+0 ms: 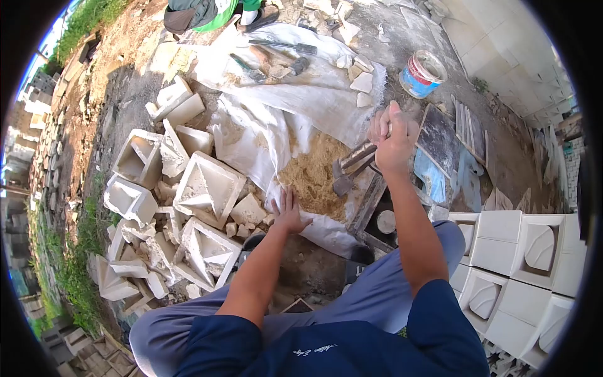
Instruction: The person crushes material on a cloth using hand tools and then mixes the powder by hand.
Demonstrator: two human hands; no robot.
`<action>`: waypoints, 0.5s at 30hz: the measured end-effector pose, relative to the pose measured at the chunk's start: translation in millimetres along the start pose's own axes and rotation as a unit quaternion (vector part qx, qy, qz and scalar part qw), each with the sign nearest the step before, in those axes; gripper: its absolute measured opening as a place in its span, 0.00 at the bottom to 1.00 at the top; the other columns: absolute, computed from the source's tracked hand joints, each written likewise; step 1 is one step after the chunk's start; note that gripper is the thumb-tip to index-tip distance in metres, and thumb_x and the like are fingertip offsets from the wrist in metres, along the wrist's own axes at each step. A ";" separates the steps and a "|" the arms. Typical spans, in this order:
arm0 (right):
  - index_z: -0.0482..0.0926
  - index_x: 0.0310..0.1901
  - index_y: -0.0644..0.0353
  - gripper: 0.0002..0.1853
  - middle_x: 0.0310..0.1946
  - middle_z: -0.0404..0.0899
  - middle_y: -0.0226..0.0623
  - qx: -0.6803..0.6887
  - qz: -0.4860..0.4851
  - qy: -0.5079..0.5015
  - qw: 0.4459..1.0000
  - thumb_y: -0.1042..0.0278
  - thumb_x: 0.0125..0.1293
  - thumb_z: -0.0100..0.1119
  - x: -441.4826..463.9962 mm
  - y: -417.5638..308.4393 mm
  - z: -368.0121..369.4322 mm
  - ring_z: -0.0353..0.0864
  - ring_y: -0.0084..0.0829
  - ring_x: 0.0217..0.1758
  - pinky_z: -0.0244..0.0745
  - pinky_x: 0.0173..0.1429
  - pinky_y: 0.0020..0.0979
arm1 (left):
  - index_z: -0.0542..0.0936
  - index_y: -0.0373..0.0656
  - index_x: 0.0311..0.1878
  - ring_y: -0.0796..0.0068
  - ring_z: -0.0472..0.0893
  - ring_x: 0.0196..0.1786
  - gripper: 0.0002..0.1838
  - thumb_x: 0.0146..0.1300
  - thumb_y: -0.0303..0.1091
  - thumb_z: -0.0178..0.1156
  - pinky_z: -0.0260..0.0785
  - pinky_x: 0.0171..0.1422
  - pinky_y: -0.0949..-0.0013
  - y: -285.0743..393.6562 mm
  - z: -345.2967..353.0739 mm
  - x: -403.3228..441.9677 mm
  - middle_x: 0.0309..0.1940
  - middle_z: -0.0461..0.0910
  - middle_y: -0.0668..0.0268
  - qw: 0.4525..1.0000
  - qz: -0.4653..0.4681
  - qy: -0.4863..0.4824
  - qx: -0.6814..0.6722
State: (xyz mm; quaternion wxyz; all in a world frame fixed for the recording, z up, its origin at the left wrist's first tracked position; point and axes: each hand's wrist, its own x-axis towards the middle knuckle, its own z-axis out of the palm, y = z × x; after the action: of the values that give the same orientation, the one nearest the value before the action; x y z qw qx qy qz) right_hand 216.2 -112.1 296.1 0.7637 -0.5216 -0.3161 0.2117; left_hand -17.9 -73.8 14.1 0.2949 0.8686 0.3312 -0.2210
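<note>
My right hand [394, 141] is wrapped round the handle of a hammer-like tool [353, 164], whose metal head sits at the right edge of a sandy pile [311, 173]. The pile lies on a white cloth sack [295, 97]. My left hand [289, 212] is spread flat on the sack at the pile's near left edge, fingers apart and holding nothing. Under the tool and right forearm is a dark frame [370, 207], with a round pale piece [386, 221] inside it.
Broken white blocks [207, 188] are heaped on the left. Patterned white blocks [509, 251] stand at the right. A paint bucket [422, 74] and dark slabs [436, 139] lie beyond my right hand. Tools [270, 63] rest on the sack. Another person's foot [259, 17] shows at the top.
</note>
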 end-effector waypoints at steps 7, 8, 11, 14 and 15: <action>0.61 0.20 0.56 0.25 0.17 0.59 0.27 0.032 -0.020 0.094 0.995 0.57 0.78 0.48 7.6 65.9 -27.4 0.57 0.22 0.18 0.52 0.24 0.29 | 0.35 0.36 0.83 0.53 0.22 0.85 0.68 0.58 0.70 0.63 0.17 0.82 0.33 4.7 -6.4 1.8 0.84 0.21 0.57 1.000 -0.008 -0.011 0.012; 0.61 0.20 0.56 0.25 0.16 0.59 0.27 0.066 0.009 0.096 0.993 0.57 0.79 0.47 8.2 62.7 -29.2 0.56 0.22 0.18 0.52 0.24 0.29 | 0.35 0.36 0.83 0.53 0.22 0.85 0.68 0.58 0.70 0.63 0.17 0.82 0.33 5.0 -5.6 2.4 0.84 0.21 0.57 1.000 -0.006 -0.010 0.014; 0.61 0.20 0.55 0.26 0.13 0.55 0.26 0.028 -0.018 0.062 0.998 0.53 0.79 0.45 13.2 24.6 -14.8 0.52 0.22 0.15 0.49 0.22 0.30 | 0.36 0.36 0.83 0.53 0.22 0.85 0.68 0.57 0.70 0.63 0.17 0.82 0.33 0.7 -3.2 1.1 0.84 0.21 0.56 1.000 -0.008 -0.013 0.009; 0.61 0.20 0.55 0.26 0.13 0.55 0.27 0.063 -0.025 0.061 0.996 0.54 0.78 0.45 20.0 -9.6 -2.3 0.52 0.22 0.16 0.50 0.23 0.30 | 0.37 0.36 0.83 0.53 0.23 0.85 0.67 0.57 0.70 0.63 0.17 0.81 0.32 1.2 3.2 2.3 0.84 0.21 0.56 1.000 0.000 0.026 0.006; 0.61 0.20 0.55 0.26 0.13 0.55 0.27 0.064 -0.024 0.059 0.996 0.54 0.78 0.45 20.1 -1.8 -1.9 0.52 0.22 0.16 0.50 0.23 0.30 | 0.36 0.35 0.82 0.51 0.22 0.85 0.68 0.58 0.71 0.63 0.16 0.81 0.32 1.1 1.4 3.0 0.84 0.22 0.55 1.000 0.003 0.017 0.004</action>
State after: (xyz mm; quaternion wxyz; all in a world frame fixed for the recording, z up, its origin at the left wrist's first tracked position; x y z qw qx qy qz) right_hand 231.8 -100.8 302.6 0.8178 -0.4756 -0.2686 0.1814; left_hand -15.4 -74.0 11.8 0.2866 0.8742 0.3329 -0.2069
